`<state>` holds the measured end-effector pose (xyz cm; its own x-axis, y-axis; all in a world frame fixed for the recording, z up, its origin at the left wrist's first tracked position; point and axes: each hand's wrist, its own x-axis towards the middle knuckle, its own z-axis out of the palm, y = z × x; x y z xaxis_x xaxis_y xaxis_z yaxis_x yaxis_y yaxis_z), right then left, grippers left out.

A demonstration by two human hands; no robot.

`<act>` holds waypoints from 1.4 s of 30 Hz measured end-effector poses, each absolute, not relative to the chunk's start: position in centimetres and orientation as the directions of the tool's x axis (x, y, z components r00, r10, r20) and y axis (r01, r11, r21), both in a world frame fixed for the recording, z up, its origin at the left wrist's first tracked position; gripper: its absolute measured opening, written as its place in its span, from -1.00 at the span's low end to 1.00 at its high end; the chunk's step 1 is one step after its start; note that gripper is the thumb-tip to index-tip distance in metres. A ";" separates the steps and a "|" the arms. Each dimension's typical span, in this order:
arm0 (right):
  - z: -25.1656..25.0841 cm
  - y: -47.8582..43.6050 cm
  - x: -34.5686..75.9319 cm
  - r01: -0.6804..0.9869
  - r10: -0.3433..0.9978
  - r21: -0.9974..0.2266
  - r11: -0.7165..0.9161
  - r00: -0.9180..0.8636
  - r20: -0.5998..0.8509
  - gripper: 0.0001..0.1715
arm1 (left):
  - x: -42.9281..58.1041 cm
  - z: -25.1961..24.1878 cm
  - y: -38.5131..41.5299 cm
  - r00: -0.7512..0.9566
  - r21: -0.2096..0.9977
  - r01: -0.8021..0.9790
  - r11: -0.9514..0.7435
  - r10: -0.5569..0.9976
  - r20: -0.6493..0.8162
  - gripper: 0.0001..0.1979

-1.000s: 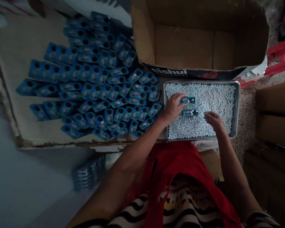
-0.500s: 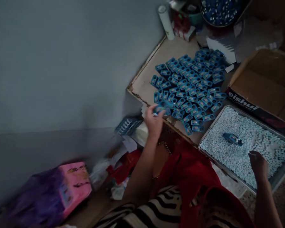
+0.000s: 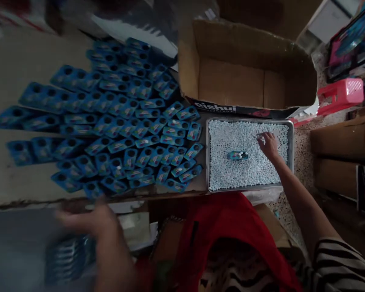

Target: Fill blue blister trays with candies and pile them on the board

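Note:
In the head view, my right hand (image 3: pixel 268 146) is over the right part of a metal tray (image 3: pixel 207 162), its fingers curled in a pinch. What they hold, if anything, is too small to make out. The tray is filled with small white and pale-blue pellets (image 3: pixel 252 174). A small blue container (image 3: pixel 232 155) lies on them, with white pellets at its right end. My left hand (image 3: pixel 89 221) is smeared by motion at the table's front edge, close to many standing blue containers (image 3: pixel 109 125) with dark round openings. I cannot tell whether it holds one.
An open cardboard box (image 3: pixel 231 85) stands behind the tray. Below my left hand is a clear blister-like package (image 3: pixel 67 259). A pink stool (image 3: pixel 342 95) and stacked cartons (image 3: pixel 340 142) are on the right. A red cloth (image 3: pixel 194 235) covers my lap.
My view has swung right and closer to the table. My left hand, earlier gripping a blue container among the others, is now at the front edge, blurred. My right hand remains over the pellets.

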<state>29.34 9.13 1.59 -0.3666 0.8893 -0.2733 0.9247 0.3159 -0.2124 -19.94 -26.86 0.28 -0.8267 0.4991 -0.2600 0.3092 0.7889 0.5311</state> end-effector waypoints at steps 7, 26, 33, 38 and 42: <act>0.1 7.2 27.0 0.788 0.634 -0.353 0.504 -0.616 -0.468 -0.45 | -3.2 1.0 -12.3 -0.257 0.831 0.500 0.243 0.958 -0.125 -0.45; 2.5 2.8 24.6 -0.077 0.744 -0.745 -0.663 0.048 -0.667 -0.35 | 1.8 -2.2 -4.9 -0.073 0.939 0.171 0.297 0.955 -0.289 -0.60; 7.9 3.2 18.3 -0.316 0.860 -0.817 -0.482 0.007 -0.510 -0.42 | 2.8 -1.0 -3.5 -0.051 0.944 0.245 0.221 0.975 -0.215 -0.60; 7.9 3.0 16.1 -0.206 0.940 -0.922 -0.327 0.030 -0.340 -0.45 | 2.8 0.4 -2.8 0.004 0.913 0.374 0.165 0.984 -0.180 -0.61; 7.4 2.8 16.1 -0.097 0.957 -0.955 -0.280 0.054 -0.286 -0.47 | 3.1 0.4 -2.8 0.002 0.904 0.387 0.181 0.980 -0.197 -0.58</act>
